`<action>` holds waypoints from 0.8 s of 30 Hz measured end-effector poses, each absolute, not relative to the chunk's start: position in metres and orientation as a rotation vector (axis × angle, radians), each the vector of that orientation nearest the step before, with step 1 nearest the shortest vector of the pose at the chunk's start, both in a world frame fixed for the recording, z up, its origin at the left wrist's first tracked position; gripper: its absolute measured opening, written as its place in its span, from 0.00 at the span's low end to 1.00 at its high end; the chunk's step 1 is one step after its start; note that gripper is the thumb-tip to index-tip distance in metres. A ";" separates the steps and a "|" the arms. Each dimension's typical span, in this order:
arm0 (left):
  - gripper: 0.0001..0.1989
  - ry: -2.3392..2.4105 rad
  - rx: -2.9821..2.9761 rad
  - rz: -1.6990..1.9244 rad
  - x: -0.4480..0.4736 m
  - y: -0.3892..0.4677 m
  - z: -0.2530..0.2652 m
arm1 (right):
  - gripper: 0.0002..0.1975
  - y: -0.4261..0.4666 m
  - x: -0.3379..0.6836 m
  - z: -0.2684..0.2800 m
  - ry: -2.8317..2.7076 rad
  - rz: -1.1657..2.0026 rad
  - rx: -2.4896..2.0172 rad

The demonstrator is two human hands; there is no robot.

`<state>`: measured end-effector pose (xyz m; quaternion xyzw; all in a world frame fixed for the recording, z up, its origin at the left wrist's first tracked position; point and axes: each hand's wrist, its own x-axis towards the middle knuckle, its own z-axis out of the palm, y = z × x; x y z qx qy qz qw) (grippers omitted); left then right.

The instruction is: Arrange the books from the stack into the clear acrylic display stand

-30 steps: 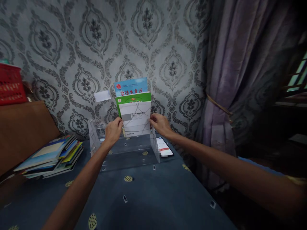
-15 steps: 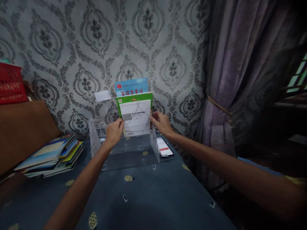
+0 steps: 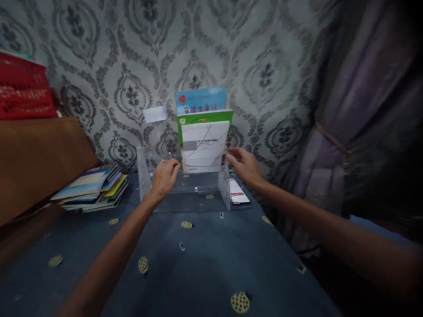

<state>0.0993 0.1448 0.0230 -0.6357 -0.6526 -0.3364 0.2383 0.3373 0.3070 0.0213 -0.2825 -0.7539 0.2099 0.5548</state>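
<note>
A white booklet (image 3: 206, 149) stands upright in front of a green book (image 3: 205, 117), with a blue book (image 3: 201, 99) rising behind both. They rest in a clear plastic rack (image 3: 224, 189), at its right side. My left hand (image 3: 165, 177) is just left of the white booklet, apart from it, its fingers curled together around nothing visible. At the booklets' right edge is my right hand (image 3: 245, 165); its thumb and forefinger are slightly apart, and whether the tips touch the edge is hard to see.
A phone (image 3: 238, 193) lies beside the rack on the dark blue tablecloth (image 3: 205, 259). To the left are a stack of books (image 3: 94, 187), a brown box (image 3: 42, 160) and a red basket (image 3: 24, 88). Patterned wallpaper rises behind; a tied curtain (image 3: 327, 163) hangs at right.
My left hand has let go of the white booklet's left edge and drawn away to the left. My right hand's grip has loosened. The whole view has shifted, with the booklets staying upright.
</note>
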 end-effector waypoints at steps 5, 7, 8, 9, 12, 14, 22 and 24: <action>0.09 -1.896 -1.650 -0.797 0.059 0.089 -0.006 | 0.15 0.263 0.347 0.002 -1.801 0.477 -0.640; 0.10 -1.951 -1.552 -0.753 0.033 0.064 -0.013 | 0.14 0.239 0.352 -0.010 -1.864 0.473 -0.617; 0.11 -1.978 -1.492 -0.736 0.019 0.052 -0.015 | 0.13 0.227 0.354 -0.017 -1.899 0.473 -0.592; 0.11 -2.012 -1.424 -0.712 0.004 0.041 -0.016 | 0.12 0.216 0.356 -0.025 -1.938 0.481 -0.574; 0.16 -2.157 -1.207 -0.573 -0.038 0.011 -0.015 | 0.10 0.185 0.357 -0.050 -2.038 0.548 -0.518; 0.24 -2.271 -1.076 -0.428 -0.062 -0.005 -0.013 | 0.10 0.168 0.355 -0.066 -2.085 0.641 -0.502; 0.27 -2.542 -1.077 -0.052 -0.108 -0.036 0.002 | 0.14 0.131 0.342 -0.109 -2.243 0.890 -0.467; 0.24 -2.522 -1.104 0.007 -0.111 -0.040 0.007 | 0.15 0.130 0.342 -0.113 -2.271 0.902 -0.466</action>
